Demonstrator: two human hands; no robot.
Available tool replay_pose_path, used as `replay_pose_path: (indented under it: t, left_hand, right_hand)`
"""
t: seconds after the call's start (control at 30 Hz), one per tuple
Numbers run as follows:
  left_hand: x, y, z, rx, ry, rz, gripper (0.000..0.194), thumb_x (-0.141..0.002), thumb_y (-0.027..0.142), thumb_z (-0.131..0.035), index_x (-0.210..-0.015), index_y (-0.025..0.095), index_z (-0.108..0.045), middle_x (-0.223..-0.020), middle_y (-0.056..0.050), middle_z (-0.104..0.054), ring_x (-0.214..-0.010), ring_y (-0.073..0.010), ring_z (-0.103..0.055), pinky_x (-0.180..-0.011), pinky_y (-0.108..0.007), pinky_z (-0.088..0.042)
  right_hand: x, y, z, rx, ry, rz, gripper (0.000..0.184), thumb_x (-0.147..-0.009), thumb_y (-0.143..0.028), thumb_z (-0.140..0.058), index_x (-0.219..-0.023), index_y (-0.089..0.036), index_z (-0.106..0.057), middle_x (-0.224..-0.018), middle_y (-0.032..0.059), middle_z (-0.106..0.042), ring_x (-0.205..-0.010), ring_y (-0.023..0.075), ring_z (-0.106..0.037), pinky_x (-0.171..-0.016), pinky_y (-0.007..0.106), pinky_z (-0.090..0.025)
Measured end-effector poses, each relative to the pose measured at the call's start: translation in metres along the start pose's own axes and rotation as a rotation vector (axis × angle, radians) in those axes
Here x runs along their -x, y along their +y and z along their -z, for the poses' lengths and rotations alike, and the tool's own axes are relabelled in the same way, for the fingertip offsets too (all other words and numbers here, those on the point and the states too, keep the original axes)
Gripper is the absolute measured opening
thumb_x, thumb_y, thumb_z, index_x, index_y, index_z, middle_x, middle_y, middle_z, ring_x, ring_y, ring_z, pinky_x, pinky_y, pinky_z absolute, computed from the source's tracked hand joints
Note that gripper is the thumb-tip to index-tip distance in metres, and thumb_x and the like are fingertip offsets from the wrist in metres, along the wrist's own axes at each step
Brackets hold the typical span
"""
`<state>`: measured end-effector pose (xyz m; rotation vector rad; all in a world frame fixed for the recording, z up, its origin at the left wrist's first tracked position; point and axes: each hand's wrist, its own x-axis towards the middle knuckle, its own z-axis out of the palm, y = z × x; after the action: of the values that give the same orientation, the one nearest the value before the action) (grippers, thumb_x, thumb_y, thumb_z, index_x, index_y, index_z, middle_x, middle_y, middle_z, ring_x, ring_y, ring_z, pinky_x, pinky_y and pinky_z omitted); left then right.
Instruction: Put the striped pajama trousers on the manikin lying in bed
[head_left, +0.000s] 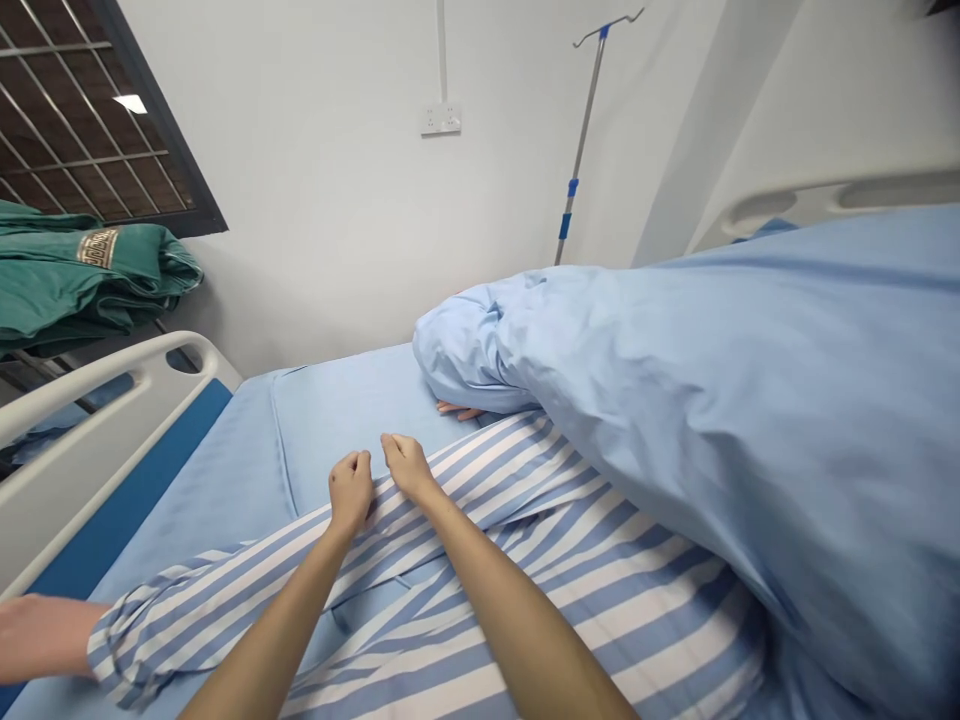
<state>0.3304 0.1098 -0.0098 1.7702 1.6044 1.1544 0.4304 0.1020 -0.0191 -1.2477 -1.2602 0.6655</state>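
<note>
My left hand (351,490) is a closed fist at the far side of a leg in blue-and-white striped trousers (270,570). Beside it, with a small gap between, my right hand (406,466) is also curled into a fist, over the same leg towards the knee. No cloth is visibly pulled up at either fist. The leg belongs to a figure lying on the bed, whose bare foot (45,635) shows at lower left. A light blue quilt (675,390) hides the upper body. Fingertips (461,411) of the figure's hand poke out beneath it.
A light blue mattress (337,400) lies under the figure. The bed's white-and-blue end board (127,470) stands at left, near green folded cloth (90,270). Against the wall rises an IV pole (585,130). A wall socket (441,119) and a barred window (82,110) are behind.
</note>
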Motion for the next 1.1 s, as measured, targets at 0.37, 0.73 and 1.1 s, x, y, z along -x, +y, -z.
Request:
replay_pose_path:
  t: [0.37,0.73,1.1]
  left_hand:
    - [0.011,0.025,-0.05,0.057,0.07,0.09,0.033,-0.081,0.03,-0.036,-0.05,0.019,-0.039,-0.051,0.003,-0.046,-0.053,-0.0106,-0.038,-0.054,-0.024,-0.027]
    - [0.014,0.024,-0.054,-0.084,0.022,-0.017,0.035,-0.082,0.035,-0.035,-0.051,0.019,-0.038,-0.051,0.003,-0.044,-0.054,-0.011,-0.034,-0.054,-0.024,-0.024]
    - [0.005,0.076,-0.087,0.362,0.054,0.063,0.027,-0.075,0.029,-0.039,-0.05,0.02,-0.035,-0.048,0.005,-0.036,-0.05,-0.0091,-0.034,-0.049,-0.023,-0.027]
  right_hand:
    - [-0.008,0.003,0.009,-0.209,0.16,-0.164,0.035,-0.084,-0.039,-0.036,-0.054,-0.02,-0.032,-0.05,-0.0056,-0.033,-0.05,0.0094,-0.032,-0.049,0.022,-0.027]
    - [-0.001,-0.009,0.059,0.484,-0.101,0.049,0.037,-0.09,-0.031,-0.035,-0.061,-0.018,-0.056,-0.059,0.0006,-0.057,-0.056,0.011,-0.043,-0.056,0.023,-0.026]
    - [-0.016,0.007,0.073,-0.213,0.134,-0.095,0.033,-0.083,-0.036,-0.036,-0.054,-0.02,-0.038,-0.05,-0.0054,-0.038,-0.05,0.0097,-0.035,-0.049,0.022,-0.028]
